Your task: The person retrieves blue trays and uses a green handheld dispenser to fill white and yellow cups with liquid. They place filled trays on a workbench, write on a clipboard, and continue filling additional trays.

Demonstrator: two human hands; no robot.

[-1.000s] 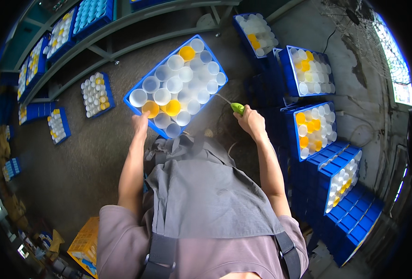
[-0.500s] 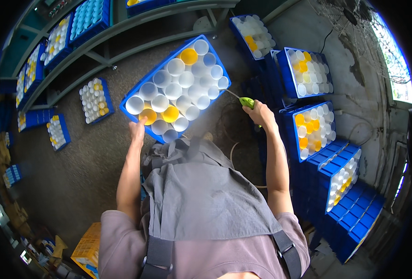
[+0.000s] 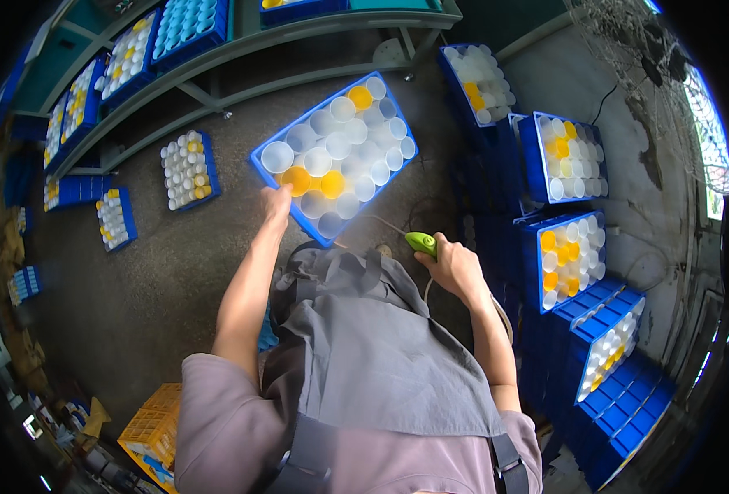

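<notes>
A blue crate [image 3: 311, 231] packed with round white cups [image 3: 317, 161] and a few yellow cups [image 3: 296, 180] is tilted in front of me. My left hand [image 3: 276, 206] is closed on the crate's left edge, thumb near the cups. In my right hand [image 3: 455, 267] is a green air blow gun [image 3: 420, 242], gripped around its handle. Its thin metal nozzle points left, beside the crate's near right edge and apart from the cups. A pale hose runs back along my right wrist. What bears the crate underneath is hidden.
Blue crates of white and yellow cups [image 3: 573, 255] stand stacked on my right by the wall. A long metal bench [image 3: 274, 37] at the far side carries more crates. Smaller-looking crates [image 3: 190, 171] sit on the floor at left. A yellow crate [image 3: 155, 424] is near my left elbow.
My right hand has drawn the blow gun back toward me, its nozzle moving from the crate's right corner to the near right edge. The left hand still holds the crate; the view has shifted.
</notes>
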